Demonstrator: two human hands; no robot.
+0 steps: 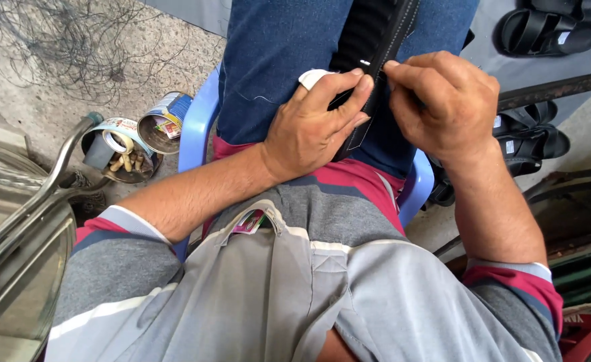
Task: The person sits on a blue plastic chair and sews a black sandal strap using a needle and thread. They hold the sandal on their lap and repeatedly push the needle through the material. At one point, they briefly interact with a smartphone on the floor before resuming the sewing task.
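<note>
Under me is rough, speckled concrete ground (54,100), grey and gritty, with a loose tangle of thin wire (68,47) lying on it at the upper left. At my left side stands a metal cabinet or cart (14,255) with a curved steel tube (47,181) running across its top. I sit on a pale blue plastic chair (198,127), its rim showing on both sides of my denim-covered legs (275,60), and a grey apron (295,281) hangs down my front over a striped shirt. To the right a dark metal rail (557,87) crosses, with black sandals (550,30) above it and more below. By the chair's left leg two open tin cans (141,137) stand on the ground, touching; one holds small pale bits I cannot make out. On my lap lies a black strap with pale stitching (389,37), running up between my knees. My left hand (315,127) is curled around it, thumb and fingers closed on the strap's lower part, a white wrap on the index finger (312,78). My right hand (446,107) pinches the strap's edge just beside it, fingertips tight together, the two hands nearly touching.
</note>
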